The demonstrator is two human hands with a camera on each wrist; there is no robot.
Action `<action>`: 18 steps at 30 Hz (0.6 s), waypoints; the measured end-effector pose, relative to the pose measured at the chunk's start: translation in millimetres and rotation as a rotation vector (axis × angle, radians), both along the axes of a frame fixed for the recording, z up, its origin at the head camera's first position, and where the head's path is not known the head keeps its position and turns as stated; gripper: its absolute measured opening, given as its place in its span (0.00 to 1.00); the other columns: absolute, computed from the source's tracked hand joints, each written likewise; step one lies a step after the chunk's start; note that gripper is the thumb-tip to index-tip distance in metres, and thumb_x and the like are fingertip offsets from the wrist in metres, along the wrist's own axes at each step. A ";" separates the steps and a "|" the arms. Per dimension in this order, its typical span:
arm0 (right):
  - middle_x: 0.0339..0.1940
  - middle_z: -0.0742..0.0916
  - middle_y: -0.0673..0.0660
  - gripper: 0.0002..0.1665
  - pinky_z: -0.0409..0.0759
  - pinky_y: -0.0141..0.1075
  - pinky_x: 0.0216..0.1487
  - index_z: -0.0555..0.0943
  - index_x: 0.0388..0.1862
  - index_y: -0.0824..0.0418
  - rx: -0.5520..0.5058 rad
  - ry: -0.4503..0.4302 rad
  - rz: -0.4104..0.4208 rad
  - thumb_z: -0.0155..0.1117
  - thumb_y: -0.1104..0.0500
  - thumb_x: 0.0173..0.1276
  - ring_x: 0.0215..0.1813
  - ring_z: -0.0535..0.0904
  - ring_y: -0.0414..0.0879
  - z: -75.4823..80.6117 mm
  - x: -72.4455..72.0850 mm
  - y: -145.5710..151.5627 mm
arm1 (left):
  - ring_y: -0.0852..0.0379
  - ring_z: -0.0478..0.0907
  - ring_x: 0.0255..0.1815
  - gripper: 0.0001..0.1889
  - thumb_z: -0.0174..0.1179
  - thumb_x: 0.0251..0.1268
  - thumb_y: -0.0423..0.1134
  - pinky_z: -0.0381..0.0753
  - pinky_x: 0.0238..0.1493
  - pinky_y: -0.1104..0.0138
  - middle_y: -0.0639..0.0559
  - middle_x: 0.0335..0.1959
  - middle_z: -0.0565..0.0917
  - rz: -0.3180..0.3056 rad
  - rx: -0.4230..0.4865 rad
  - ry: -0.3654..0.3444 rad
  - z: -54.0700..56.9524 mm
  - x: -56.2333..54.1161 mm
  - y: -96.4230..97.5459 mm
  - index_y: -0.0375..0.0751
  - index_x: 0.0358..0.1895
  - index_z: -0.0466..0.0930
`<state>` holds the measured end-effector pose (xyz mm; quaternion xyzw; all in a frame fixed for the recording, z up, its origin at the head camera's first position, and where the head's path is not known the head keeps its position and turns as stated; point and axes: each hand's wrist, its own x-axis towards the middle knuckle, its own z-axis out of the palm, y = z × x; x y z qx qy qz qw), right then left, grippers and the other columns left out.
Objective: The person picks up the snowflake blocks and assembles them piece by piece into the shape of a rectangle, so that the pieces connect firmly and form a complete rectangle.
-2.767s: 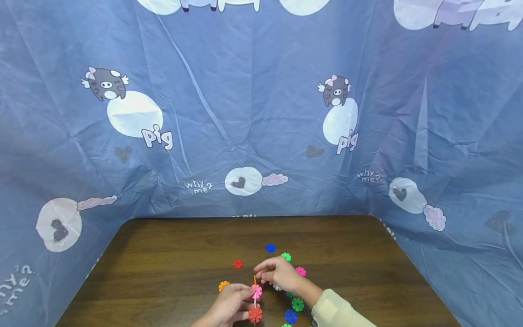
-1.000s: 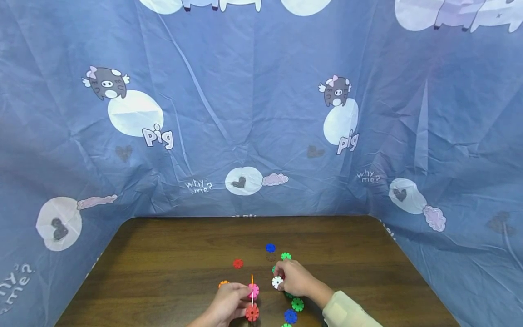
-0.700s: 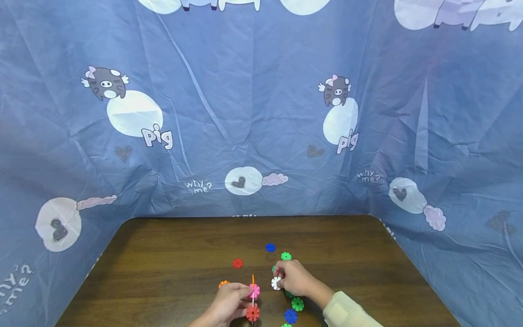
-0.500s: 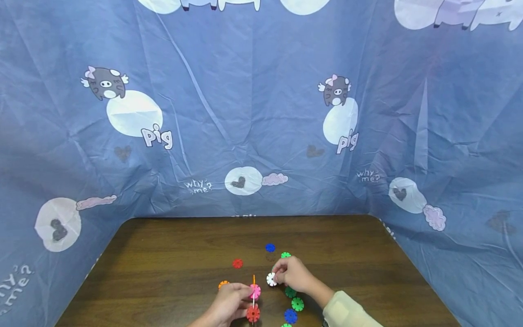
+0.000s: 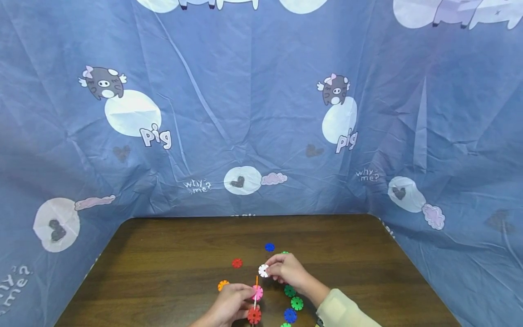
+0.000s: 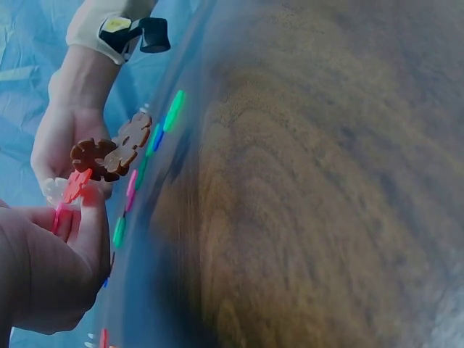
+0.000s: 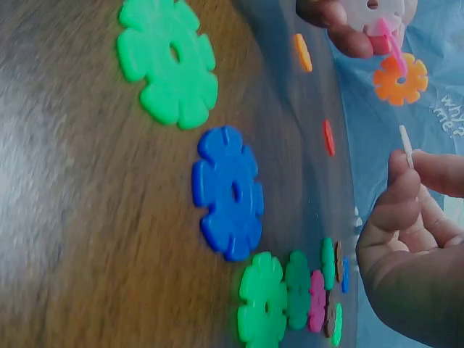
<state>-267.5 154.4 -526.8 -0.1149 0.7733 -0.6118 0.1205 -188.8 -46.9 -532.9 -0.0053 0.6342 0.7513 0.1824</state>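
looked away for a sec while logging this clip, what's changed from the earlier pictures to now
The right hand has taken hold of the white disc and brought it leftward and up in the head view, near the edge-on orange disc. The left hand still grips the linked discs; the loose red disc stays put.

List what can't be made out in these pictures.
Head view: most of the far green disc, behind the right hand.
Head view: part of the orange disc, behind the left hand.
Head view: most of the near green disc, cut off by the bottom edge.
Right wrist view: face of the white disc, turned edge-on.
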 end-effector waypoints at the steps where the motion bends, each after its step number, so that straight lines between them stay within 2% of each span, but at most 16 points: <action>1: 0.19 0.80 0.50 0.13 0.69 0.27 0.20 0.83 0.40 0.71 -0.003 -0.001 -0.001 0.68 0.66 0.56 0.21 0.72 0.39 0.4 0.3 -1.3 | 0.63 0.77 0.23 0.10 0.59 0.69 0.33 0.82 0.27 0.73 0.52 0.28 0.83 0.000 -0.004 -0.003 -0.2 0.0 0.2 0.25 0.44 0.81; 9: 0.20 0.80 0.49 0.12 0.68 0.27 0.20 0.84 0.40 0.69 -0.004 -0.029 -0.007 0.68 0.65 0.57 0.22 0.70 0.38 1.3 1.0 -8.5 | 0.63 0.77 0.24 0.11 0.59 0.70 0.33 0.83 0.27 0.73 0.51 0.29 0.83 0.001 -0.033 -0.021 0.4 1.0 -0.6 0.25 0.44 0.81; 18: 0.21 0.82 0.48 0.13 0.68 0.28 0.22 0.82 0.42 0.74 -0.015 -0.035 0.002 0.65 0.67 0.60 0.23 0.70 0.38 10.2 9.1 -18.0 | 0.63 0.78 0.23 0.11 0.58 0.69 0.32 0.84 0.27 0.72 0.50 0.28 0.83 -0.010 -0.038 -0.006 1.9 3.9 -1.6 0.23 0.44 0.81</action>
